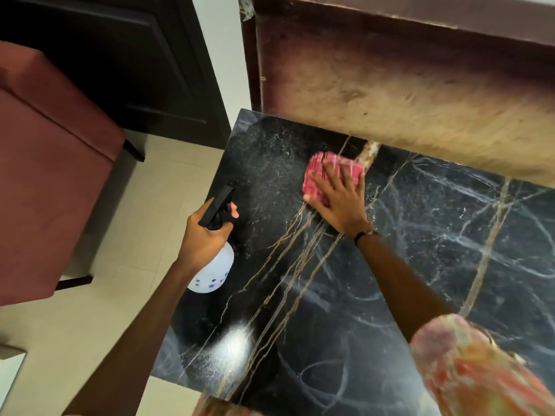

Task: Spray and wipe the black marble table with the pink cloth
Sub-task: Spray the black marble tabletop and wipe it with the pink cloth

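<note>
Now, left of the pink cloth [330, 175], the left hand [204, 235] grips the white spray bottle [214, 273] by its black trigger head at the counter [375, 295] edge. Fingers spread flat, the right hand [339, 202] presses the folded cloth onto the black marble near the far edge.

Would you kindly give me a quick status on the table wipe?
Left hand gripping spray bottle. Right hand flat on pink cloth, far side of table. Nothing in the way.
</note>
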The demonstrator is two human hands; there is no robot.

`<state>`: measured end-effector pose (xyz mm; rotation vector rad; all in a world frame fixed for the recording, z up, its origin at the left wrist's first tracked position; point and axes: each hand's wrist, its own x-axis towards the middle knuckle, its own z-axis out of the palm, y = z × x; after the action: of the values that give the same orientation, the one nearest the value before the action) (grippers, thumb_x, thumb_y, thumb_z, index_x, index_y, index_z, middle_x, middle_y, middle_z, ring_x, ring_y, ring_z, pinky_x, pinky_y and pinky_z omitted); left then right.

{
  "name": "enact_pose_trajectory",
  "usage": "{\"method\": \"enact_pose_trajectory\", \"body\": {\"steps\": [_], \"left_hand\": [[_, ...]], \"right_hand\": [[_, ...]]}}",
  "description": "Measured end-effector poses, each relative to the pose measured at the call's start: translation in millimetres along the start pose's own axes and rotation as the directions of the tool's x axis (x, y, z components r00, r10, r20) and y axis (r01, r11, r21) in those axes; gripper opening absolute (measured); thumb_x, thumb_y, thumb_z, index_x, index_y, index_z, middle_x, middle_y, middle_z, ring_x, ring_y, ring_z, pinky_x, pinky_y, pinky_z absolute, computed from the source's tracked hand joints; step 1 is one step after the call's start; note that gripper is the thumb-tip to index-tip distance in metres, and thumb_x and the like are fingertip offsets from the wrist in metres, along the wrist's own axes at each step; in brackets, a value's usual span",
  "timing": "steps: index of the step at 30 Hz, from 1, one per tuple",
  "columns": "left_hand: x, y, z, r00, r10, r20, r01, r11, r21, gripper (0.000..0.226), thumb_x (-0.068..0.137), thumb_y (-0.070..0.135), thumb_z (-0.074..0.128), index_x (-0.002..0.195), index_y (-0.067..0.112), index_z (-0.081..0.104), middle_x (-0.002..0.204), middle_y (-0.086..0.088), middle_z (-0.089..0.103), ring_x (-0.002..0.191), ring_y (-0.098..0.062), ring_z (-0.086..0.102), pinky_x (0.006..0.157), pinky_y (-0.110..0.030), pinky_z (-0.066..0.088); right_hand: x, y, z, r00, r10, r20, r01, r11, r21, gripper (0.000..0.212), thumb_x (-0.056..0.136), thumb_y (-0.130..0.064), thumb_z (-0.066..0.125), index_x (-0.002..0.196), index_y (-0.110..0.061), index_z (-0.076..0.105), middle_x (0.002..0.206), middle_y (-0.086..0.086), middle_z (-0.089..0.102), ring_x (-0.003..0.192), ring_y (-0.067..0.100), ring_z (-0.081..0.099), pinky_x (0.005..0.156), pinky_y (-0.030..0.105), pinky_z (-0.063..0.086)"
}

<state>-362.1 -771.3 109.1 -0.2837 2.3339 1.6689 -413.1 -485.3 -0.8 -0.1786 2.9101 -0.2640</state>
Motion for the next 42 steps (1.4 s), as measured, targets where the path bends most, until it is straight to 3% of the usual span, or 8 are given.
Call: {"method": "enact_pose_trajectory", "body": {"steps": [3, 10, 16, 20, 23, 29, 37, 42], "left_hand": [[-3, -2, 3, 0.998, 0.061, 0.012, -0.061, 0.997, 0.038, 0.025, 0.083, -0.008, 0.055, 0.099, 0.01, 0.062, 0.088, 0.001, 0.066, 0.065, -0.006, 0.062, 0.071, -0.034, 0.053], [-19, -5, 13, 0.996, 0.066, 0.06, -0.067, 0.998, 0.016, 0.025, 0.083, -0.01, 0.056, 0.102, 0.005, 0.063, 0.089, 0.003, 0.066, 0.076, 0.004, 0.063, 0.083, -0.043, 0.046], [-39, -3, 33, 0.999, 0.045, 0.006, -0.045, 0.999, -0.001, 0.041, 0.082, -0.016, 0.054, 0.078, 0.025, 0.059, 0.071, 0.011, 0.061, 0.064, 0.011, 0.061, 0.068, -0.004, 0.047], [-46, -9, 39, 0.99, 0.121, 0.073, -0.122, 0.993, 0.002, 0.038, 0.08, -0.019, 0.053, 0.082, 0.019, 0.061, 0.068, 0.011, 0.066, 0.059, 0.006, 0.06, 0.06, -0.006, 0.046], [-52, -11, 40, 0.984, 0.145, 0.103, -0.145, 0.989, -0.001, 0.032, 0.081, -0.017, 0.054, 0.09, 0.013, 0.062, 0.076, 0.013, 0.065, 0.065, 0.006, 0.061, 0.064, -0.021, 0.05], [-61, -13, 42, 0.982, 0.146, 0.121, -0.15, 0.988, 0.027, 0.036, 0.081, -0.015, 0.054, 0.088, 0.019, 0.062, 0.072, 0.012, 0.065, 0.07, 0.007, 0.062, 0.067, -0.005, 0.047], [-75, -26, 51, 0.98, 0.153, 0.126, -0.157, 0.987, 0.022, 0.02, 0.077, 0.001, 0.057, 0.096, 0.003, 0.065, 0.08, -0.001, 0.065, 0.066, -0.001, 0.06, 0.067, -0.01, 0.045], [-88, -27, 56, 0.984, 0.121, 0.129, -0.124, 0.992, 0.012, 0.033, 0.078, -0.019, 0.054, 0.086, 0.011, 0.063, 0.064, 0.011, 0.064, 0.06, 0.007, 0.059, 0.062, -0.004, 0.043]], "right_hand": [[-46, 38, 10, 0.998, -0.04, -0.041, 0.038, 0.998, -0.043, 0.07, 0.088, -0.076, 0.008, 0.148, -0.04, 0.015, 0.16, 0.001, 0.013, 0.147, 0.034, 0.008, 0.111, 0.07, 0.007], [-10, 41, -10, 0.905, 0.425, -0.033, -0.419, 0.901, 0.111, 0.074, 0.084, -0.073, 0.014, 0.15, -0.041, 0.014, 0.162, 0.001, 0.001, 0.146, 0.038, -0.005, 0.108, 0.068, -0.01], [-29, -30, 17, 0.992, 0.12, -0.05, -0.121, 0.993, -0.011, 0.069, 0.088, -0.071, 0.005, 0.15, -0.039, 0.012, 0.161, 0.002, 0.005, 0.147, 0.038, 0.001, 0.109, 0.066, -0.01], [-96, -22, 34, 0.993, -0.111, -0.038, 0.107, 0.99, -0.095, 0.068, 0.091, -0.072, 0.015, 0.15, -0.039, 0.02, 0.161, 0.002, 0.012, 0.148, 0.033, 0.004, 0.111, 0.069, 0.007], [-121, 18, 30, 0.995, -0.04, -0.097, 0.035, 0.998, -0.044, 0.069, 0.089, -0.074, 0.016, 0.148, -0.039, 0.021, 0.16, 0.001, 0.012, 0.148, 0.032, 0.005, 0.111, 0.07, 0.007], [-52, -12, 10, 0.923, 0.384, -0.035, -0.374, 0.913, 0.164, 0.077, 0.079, -0.077, 0.008, 0.148, -0.044, 0.016, 0.162, 0.0, 0.003, 0.147, 0.037, -0.006, 0.105, 0.066, -0.015], [-116, -80, 45, 0.99, -0.133, -0.045, 0.131, 0.99, -0.043, 0.066, 0.092, -0.069, 0.009, 0.148, -0.038, 0.026, 0.159, 0.002, 0.02, 0.147, 0.036, 0.008, 0.111, 0.07, 0.005], [-170, -10, 50, 0.993, -0.014, -0.119, 0.011, 0.999, -0.032, 0.065, 0.09, -0.071, 0.024, 0.148, -0.042, 0.023, 0.16, -0.002, 0.015, 0.148, 0.03, 0.003, 0.112, 0.068, 0.003]]}}
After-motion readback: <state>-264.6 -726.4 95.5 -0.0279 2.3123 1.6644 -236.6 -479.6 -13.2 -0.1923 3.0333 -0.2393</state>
